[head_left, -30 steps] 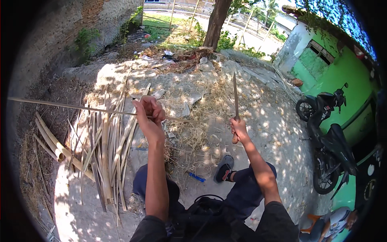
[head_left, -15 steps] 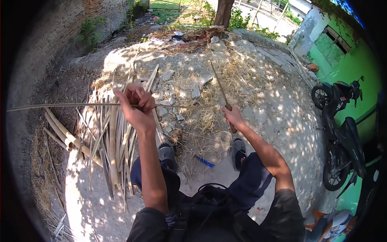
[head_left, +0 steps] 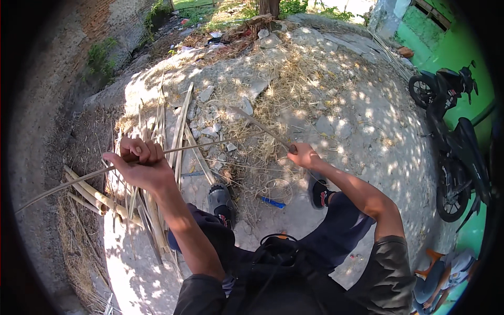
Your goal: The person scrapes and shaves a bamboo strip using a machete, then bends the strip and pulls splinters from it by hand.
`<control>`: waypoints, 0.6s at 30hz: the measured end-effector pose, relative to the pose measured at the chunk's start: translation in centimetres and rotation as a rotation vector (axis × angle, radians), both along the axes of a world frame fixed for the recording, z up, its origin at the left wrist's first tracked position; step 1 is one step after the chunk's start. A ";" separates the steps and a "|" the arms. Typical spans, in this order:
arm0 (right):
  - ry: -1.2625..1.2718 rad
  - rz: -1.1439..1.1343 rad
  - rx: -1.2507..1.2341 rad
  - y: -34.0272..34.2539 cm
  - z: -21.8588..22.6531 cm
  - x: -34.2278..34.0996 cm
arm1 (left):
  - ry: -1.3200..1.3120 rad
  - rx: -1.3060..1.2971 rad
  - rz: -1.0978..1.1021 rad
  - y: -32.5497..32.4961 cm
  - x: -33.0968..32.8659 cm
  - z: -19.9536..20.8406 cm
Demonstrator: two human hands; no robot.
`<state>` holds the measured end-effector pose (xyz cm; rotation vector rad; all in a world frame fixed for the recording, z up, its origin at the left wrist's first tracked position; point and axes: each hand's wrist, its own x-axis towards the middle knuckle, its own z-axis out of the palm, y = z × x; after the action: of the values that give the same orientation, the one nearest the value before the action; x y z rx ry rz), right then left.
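Observation:
My left hand [head_left: 144, 168] is closed around a long thin bamboo strip [head_left: 210, 143]. One end of the strip droops past my wrist to the far left; the other slants up to the right. In my right hand [head_left: 305, 156] is the handle of a long-bladed knife [head_left: 262, 127], its blade angled up and to the left. The strip's right end meets or overlaps the blade; whether they touch, I cannot tell. Below, a blue object [head_left: 273, 202] lies on the ground between my shoes.
Split bamboo strips [head_left: 181, 131] are piled on the left beside thicker bamboo poles [head_left: 100, 197]. Stones and pale shavings [head_left: 283, 79] litter the ground ahead. Parked motorcycles [head_left: 454, 163] stand along the green wall at right. Another person [head_left: 443, 278] sits at lower right.
My left hand has moved left and lower, tilting the strip so its right end sits higher. The knife has swung from nearly upright toward the left, up to the strip's end.

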<state>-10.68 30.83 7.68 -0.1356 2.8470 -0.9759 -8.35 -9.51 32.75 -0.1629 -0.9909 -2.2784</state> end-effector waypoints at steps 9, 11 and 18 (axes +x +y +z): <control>-0.384 -0.262 -0.126 10.0 -1.9 1.5 | -0.091 -0.002 0.050 -3.0 0.0 -0.1; -0.301 -0.248 -0.212 10.0 -1.1 1.5 | -0.111 0.051 -0.004 -1.0 -0.8 0.3; -0.063 -0.318 -0.349 3.0 6.3 -0.2 | -0.066 0.101 -0.519 1.3 -2.0 -1.3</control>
<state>-10.88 33.82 13.94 0.3191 2.6633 -1.5034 -10.40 -8.25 31.48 -0.3362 -0.9436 -2.8143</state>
